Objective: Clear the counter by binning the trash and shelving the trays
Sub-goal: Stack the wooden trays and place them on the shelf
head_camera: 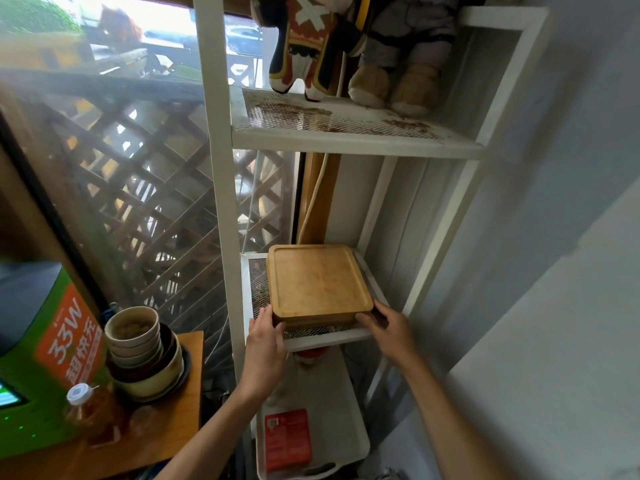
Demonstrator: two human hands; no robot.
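Note:
A stack of square wooden trays [317, 284] rests on the middle mesh shelf [329, 336] of a white metal rack. My left hand [265, 336] touches the stack's front left corner, fingers curled against its side. At the front right corner my right hand [389, 329] has its thumb against the stack's front edge and its fingers spread along the right side. Both hands hold the stack from the front.
Two plush toys [349, 46] stand on the upper shelf [346, 133]. Below, a white tray [311, 441] holds a red box. On the wooden counter [187, 403] at left are stacked bowls [143, 355], a capped bottle [86, 410] and a green machine [38, 358]. A grey wall is on the right.

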